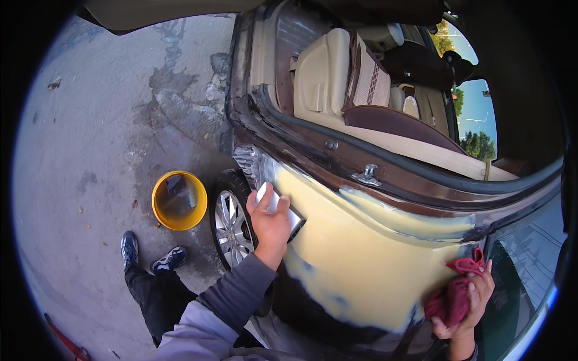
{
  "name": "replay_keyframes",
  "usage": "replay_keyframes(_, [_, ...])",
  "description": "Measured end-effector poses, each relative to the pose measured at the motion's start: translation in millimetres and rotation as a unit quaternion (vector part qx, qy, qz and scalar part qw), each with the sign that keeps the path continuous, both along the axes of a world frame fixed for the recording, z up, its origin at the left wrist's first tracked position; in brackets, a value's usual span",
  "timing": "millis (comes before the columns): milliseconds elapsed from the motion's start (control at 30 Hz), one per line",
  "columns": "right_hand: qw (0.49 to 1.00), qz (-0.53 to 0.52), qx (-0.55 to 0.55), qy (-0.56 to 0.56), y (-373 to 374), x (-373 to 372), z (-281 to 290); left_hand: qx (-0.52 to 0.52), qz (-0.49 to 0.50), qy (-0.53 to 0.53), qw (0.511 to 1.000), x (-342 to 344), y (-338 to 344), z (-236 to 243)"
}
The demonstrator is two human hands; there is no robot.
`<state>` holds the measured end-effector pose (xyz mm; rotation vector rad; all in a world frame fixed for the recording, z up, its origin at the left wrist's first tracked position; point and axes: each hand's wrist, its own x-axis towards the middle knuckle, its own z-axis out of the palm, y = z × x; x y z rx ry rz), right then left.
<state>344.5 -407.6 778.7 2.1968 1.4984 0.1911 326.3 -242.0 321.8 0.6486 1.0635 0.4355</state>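
Note:
My left hand (271,227) is closed over a flat sanding block (296,221) with a pale top and dark edge. It presses against the car's rear side panel (349,259), above the wheel. Cream-coloured filler covers much of that panel, with smeared edges and dark paint showing below. My right hand (475,304) grips a bunched red cloth (453,302) at the panel's right end, close to the glass. One corner of the cloth sticks up above my fingers.
A yellow bucket (200,209) holding dark water stands on concrete, left of the wheel (232,225). My shoes (168,257) are below it. Beyond the panel, the door opening shows a beige seat (322,75) and a metal door latch (367,175). Something red lies at lower left.

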Motion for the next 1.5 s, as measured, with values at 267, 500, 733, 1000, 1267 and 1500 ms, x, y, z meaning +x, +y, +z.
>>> replay_keyframes(267, [1.000,0.009,0.002,0.002,1,0,0,0.056,0.005,-0.031,0.998,-19,-37,5])
replay_keyframes(500, [1.000,0.012,-0.005,0.011,1,0,2,0.025,-0.004,-0.039,0.999,5,6,33])
replay_keyframes(733, [1.000,0.009,-0.012,0.005,1,0,0,0.016,-0.007,-0.046,0.999,-1,0,49])
replay_keyframes(1000, [1.000,0.011,0.000,-0.003,-1,0,1,0.080,-0.010,-0.033,0.996,-19,-43,10])
replay_keyframes(1267, [1.000,0.005,-0.006,-0.004,0,-1,1,0.031,-0.017,-0.022,0.999,10,11,-1])
replay_keyframes(1500, [1.000,-0.002,-0.002,-0.002,-6,1,4,0.032,-0.027,0.014,0.999,23,51,4])
